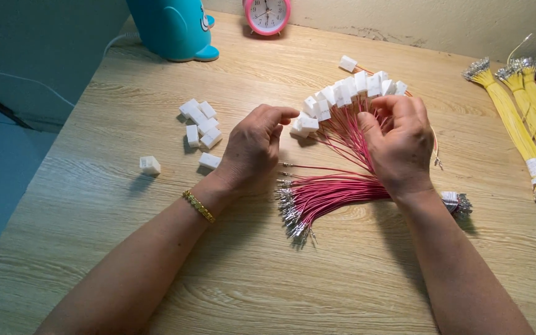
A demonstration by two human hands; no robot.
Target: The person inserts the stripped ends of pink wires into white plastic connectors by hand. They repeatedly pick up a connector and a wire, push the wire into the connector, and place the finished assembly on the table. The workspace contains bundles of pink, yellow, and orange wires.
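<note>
Head view shows the left hand (252, 149) pinching a white connector housing (308, 124) while the right hand (398, 139) clamps red wires (342, 189), mid-assembly; next calls for careful terminal seating.

The right hand (398, 139) hides part of the red wires (336, 192); the clock (268, 15) and yellow bundles (528, 124) are cut off by the frame edges.

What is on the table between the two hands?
In the head view, pink wires fan across the table between the left hand and right hand, with white plastic connectors on their far ends.
</note>
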